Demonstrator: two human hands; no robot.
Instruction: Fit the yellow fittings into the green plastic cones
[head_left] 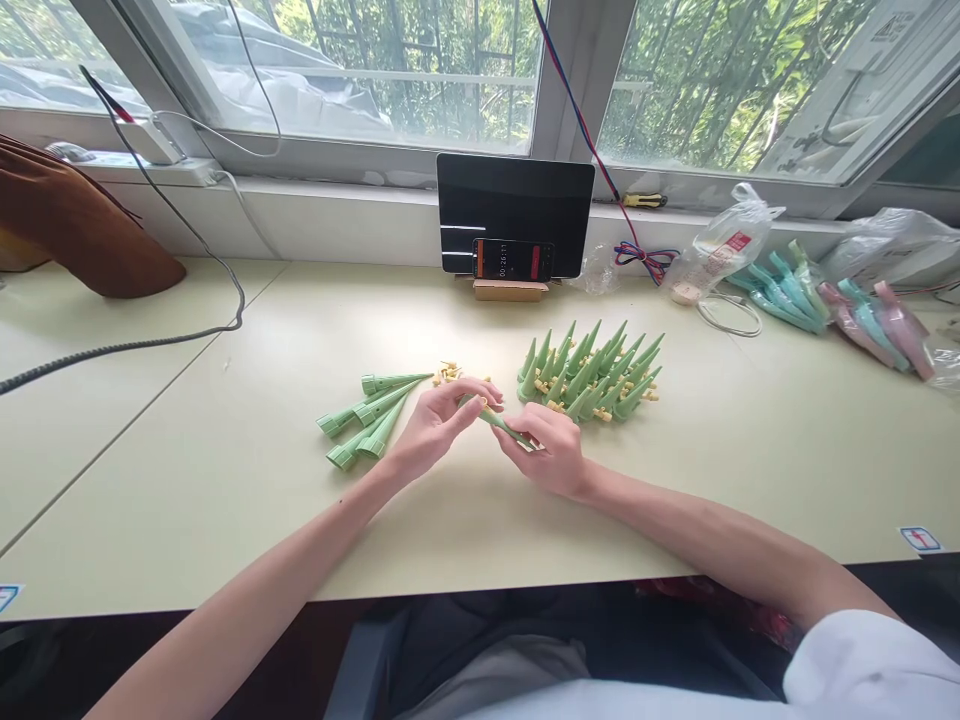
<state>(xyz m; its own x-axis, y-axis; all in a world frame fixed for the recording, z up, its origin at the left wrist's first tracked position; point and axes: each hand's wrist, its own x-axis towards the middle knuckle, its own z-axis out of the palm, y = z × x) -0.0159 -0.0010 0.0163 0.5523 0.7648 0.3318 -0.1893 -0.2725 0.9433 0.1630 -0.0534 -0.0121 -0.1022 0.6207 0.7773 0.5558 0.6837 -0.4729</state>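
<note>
Both my hands hold one green plastic cone [499, 422] above the table, lying roughly sideways between them. My left hand [448, 415] closes on its left end, where a small yellow piece shows by the thumb. Fingers of my right hand [549, 445] wrap round the other end, which they partly hide. Left of my hands lie several green cones [379, 408] with ribbed wide ends. Small yellow pieces [448, 372] sit in a little pile just beyond my left hand. Beyond my right hand, green cones with yellow pieces on them [592, 370] stand in close rows.
A phone [514, 260] leans on a cardboard stand [511, 291] before a black tablet [517, 200]. Bagged blue and pink pieces [874, 320] lie at the right. A black cable [135, 345] crosses the left side; a brown bag [82, 220] is at far left.
</note>
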